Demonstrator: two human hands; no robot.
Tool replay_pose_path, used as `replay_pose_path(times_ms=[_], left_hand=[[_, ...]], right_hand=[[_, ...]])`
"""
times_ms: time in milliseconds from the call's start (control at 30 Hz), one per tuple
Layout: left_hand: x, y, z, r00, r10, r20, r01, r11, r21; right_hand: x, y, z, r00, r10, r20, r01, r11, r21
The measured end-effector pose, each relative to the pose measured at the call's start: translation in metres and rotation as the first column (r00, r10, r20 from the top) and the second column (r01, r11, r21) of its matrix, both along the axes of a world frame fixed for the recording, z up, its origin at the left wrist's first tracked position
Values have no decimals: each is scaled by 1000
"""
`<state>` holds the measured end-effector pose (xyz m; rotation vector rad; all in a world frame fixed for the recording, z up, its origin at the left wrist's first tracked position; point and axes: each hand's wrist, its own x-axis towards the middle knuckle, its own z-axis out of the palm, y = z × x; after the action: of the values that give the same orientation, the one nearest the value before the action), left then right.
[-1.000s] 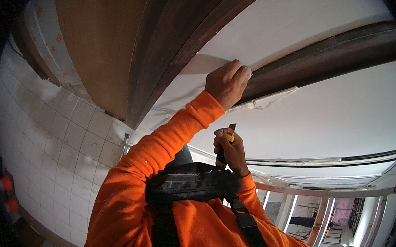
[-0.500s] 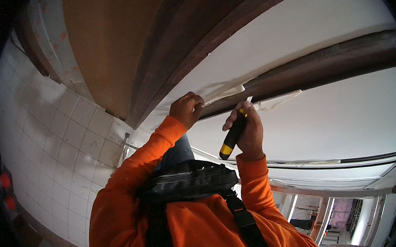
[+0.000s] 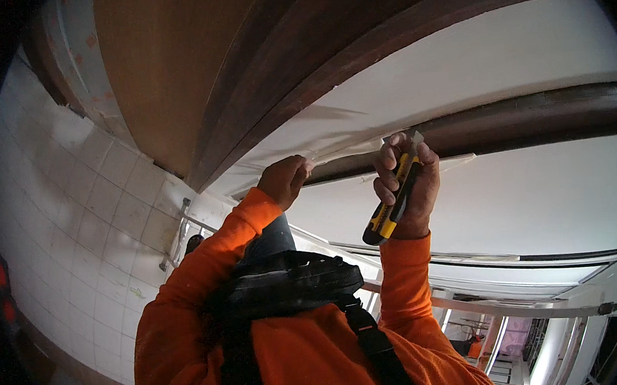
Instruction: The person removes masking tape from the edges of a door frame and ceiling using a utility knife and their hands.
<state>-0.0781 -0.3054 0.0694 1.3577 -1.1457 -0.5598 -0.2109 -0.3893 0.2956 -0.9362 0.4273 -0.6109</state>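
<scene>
My right hand [image 3: 416, 196] is wrapped round a black and yellow utility knife [image 3: 394, 204], its short, wide blade [image 3: 412, 142] pointing up past the fingertips. Behind the blade, a loose whitish strip [image 3: 355, 148] runs along the edge of a dark brown wooden trim [image 3: 532, 112]. At the left end of that strip my left hand [image 3: 285, 181] is closed, fingertips pressed together. Whatever those fingers pinch is hidden or too small to name. Another pale loose edge [image 3: 457, 162] shows under the trim, right of my right hand.
White panels [image 3: 537, 191] lie either side of the trim. A large brown wooden surface [image 3: 164, 74] rises at upper left. Metal tubing [image 3: 194, 218] stands near my left forearm, with a tiled floor [image 3: 109, 206] below. A long bar [image 3: 538, 311] crosses at lower right.
My right hand has moved right and slightly up, turning so more of the knife's side shows. My left hand has shifted slightly left and down, still closed. The view has tilted a little.
</scene>
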Motion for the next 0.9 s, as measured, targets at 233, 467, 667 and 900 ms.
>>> replay_pose_path(times_ms=[233, 467, 667, 900], left_hand=[[-6, -4, -14, 994, 88, 62, -89, 996, 16], [-5, -2, -8, 997, -33, -63, 40, 992, 118], [-5, 3, -9, 996, -59, -64, 70, 981, 184], [-4, 4, -25, 993, -109, -38, 114, 982, 152]], right_hand=[[2, -1, -4, 989, -110, -101, 95, 986, -140], [2, -2, -3, 961, -174, -214, 119, 962, -247], [4, -3, -2, 967, -179, -184, 141, 970, -200], [5, -1, -4, 953, -211, -216, 175, 969, -175]])
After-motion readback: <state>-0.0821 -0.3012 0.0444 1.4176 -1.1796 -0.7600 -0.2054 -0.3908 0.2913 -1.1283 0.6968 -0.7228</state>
